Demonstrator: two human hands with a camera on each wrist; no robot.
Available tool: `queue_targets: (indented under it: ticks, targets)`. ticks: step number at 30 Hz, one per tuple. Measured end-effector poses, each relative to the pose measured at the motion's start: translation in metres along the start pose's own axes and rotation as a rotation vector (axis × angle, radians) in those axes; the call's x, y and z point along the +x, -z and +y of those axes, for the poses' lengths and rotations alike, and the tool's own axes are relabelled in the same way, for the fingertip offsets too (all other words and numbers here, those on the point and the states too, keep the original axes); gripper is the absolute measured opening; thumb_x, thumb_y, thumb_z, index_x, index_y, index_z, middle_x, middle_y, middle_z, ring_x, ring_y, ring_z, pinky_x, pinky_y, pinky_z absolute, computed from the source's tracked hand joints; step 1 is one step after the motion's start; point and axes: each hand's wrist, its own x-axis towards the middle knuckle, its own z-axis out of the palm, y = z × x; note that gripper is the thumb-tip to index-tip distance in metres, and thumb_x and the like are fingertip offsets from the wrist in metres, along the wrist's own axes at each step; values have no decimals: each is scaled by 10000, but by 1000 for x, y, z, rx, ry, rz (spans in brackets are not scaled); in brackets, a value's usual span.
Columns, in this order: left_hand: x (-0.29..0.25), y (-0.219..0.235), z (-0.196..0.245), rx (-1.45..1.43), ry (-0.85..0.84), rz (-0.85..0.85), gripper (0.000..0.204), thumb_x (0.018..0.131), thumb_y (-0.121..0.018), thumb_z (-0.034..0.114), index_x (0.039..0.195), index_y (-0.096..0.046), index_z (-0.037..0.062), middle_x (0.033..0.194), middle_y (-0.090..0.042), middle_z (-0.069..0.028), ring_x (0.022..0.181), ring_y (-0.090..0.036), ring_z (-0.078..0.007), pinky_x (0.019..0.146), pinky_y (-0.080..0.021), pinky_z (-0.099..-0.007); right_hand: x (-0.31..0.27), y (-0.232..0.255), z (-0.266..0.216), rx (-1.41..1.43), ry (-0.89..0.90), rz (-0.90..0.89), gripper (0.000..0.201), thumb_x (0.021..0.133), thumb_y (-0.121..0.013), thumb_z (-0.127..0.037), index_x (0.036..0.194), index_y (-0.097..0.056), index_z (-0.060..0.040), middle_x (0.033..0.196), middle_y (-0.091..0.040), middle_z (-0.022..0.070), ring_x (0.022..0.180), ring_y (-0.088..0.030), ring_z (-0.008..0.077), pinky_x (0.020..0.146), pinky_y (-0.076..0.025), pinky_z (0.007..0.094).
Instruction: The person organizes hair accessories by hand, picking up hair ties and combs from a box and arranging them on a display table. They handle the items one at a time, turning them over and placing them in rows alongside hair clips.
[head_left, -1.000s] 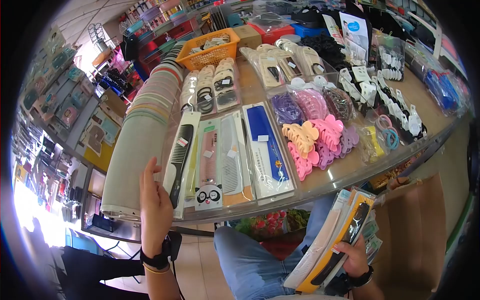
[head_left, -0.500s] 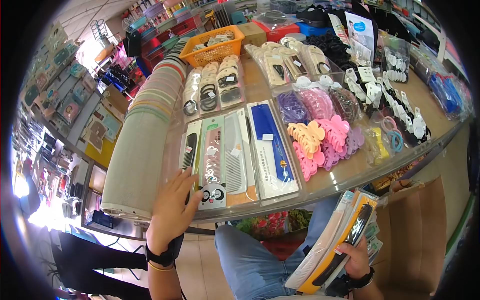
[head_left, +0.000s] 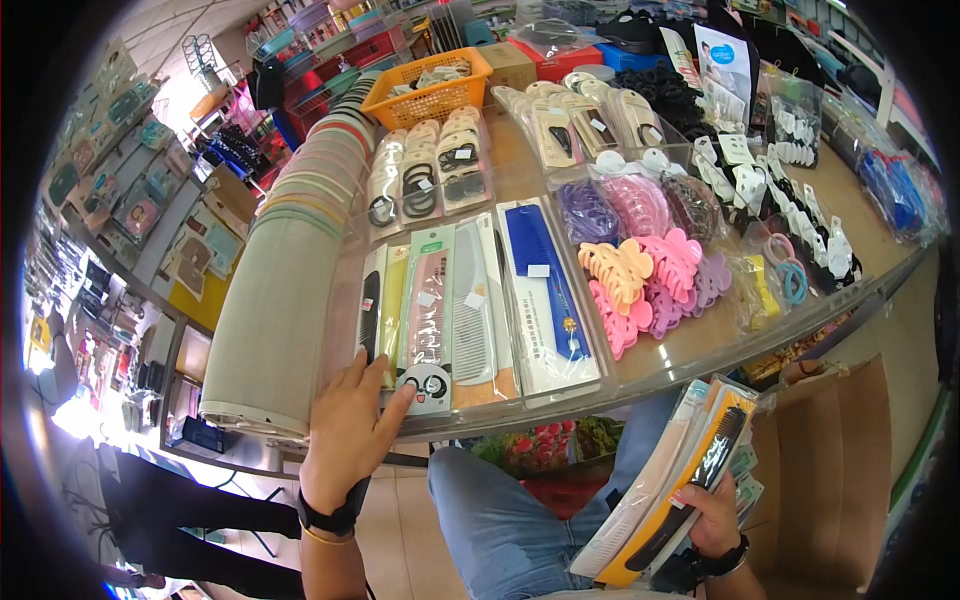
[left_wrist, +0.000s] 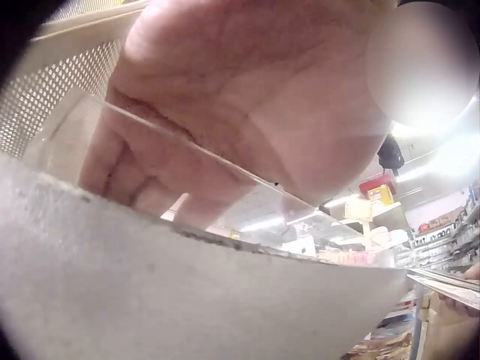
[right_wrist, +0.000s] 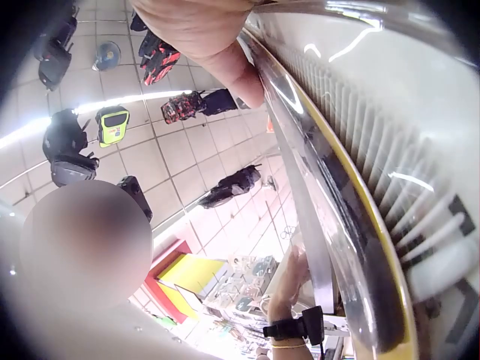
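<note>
In the head view the left hand point(head_left: 348, 425) lies with fingers spread over the front left corner of a clear tray, its fingertips at the lower end of a black packaged comb point(head_left: 371, 308). Beside that comb stand a pink comb pack point(head_left: 430, 300), a pale comb point(head_left: 474, 310) and a blue comb pack point(head_left: 545, 300). The left wrist view has the left palm point(left_wrist: 247, 97) above the clear tray wall. At the lower right, the right hand point(head_left: 712, 515) grips a stack of packaged combs point(head_left: 665, 480), a yellow-backed one on top; its thumb presses the pack.
Left of the tray lies a long roll point(head_left: 270, 300) with banded items. Hair claws point(head_left: 640, 290), an orange basket point(head_left: 428, 92) and carded hair ties point(head_left: 460, 165) share the table. An open cardboard box point(head_left: 825, 470) stands at lower right; another person's dark-trousered legs point(head_left: 210, 510) are at left.
The left hand has moved right from the roll's side to the tray corner, and the black comb pack lies lower among the others, no longer tilted up beside that hand. The right hand keeps its stack.
</note>
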Motion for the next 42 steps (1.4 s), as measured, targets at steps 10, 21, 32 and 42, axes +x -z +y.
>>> queue_targets:
  ticks: [10,21,32,42]
  targets:
    - [-42,-10,58,-540,-467,174,306,729,-648,138,976,-557,-17,953,-599,-145,862,-565,-275,752,-440,-350,0,3,0,49,-44,-42,477,689,-628,67,1134,-468,6,1002,-596,90,884,-599,181,792,-484,302]
    - [-77,-56,143,-821,-755,-91,302,731,-685,228,920,-568,23,727,-593,-106,620,-596,-270,559,-482,-337,1,7,-2,10,-48,-122,423,740,-643,27,1127,-477,-17,1001,-591,53,881,-581,128,796,-468,273]
    - [-93,-87,154,-559,-575,-448,352,720,-706,359,816,-543,62,640,-566,-34,526,-587,-179,466,-467,-286,2,11,4,42,-3,-48,438,740,-653,-1,1138,-472,-22,1005,-584,39,880,-572,118,800,-462,267]
    - [-102,-108,141,-1064,-295,-575,168,771,-681,106,812,-534,34,641,-594,-14,600,-580,-59,528,-443,-213,2,21,9,74,-25,-78,455,748,-658,-27,1155,-456,-28,1002,-585,39,886,-572,117,810,-457,267]
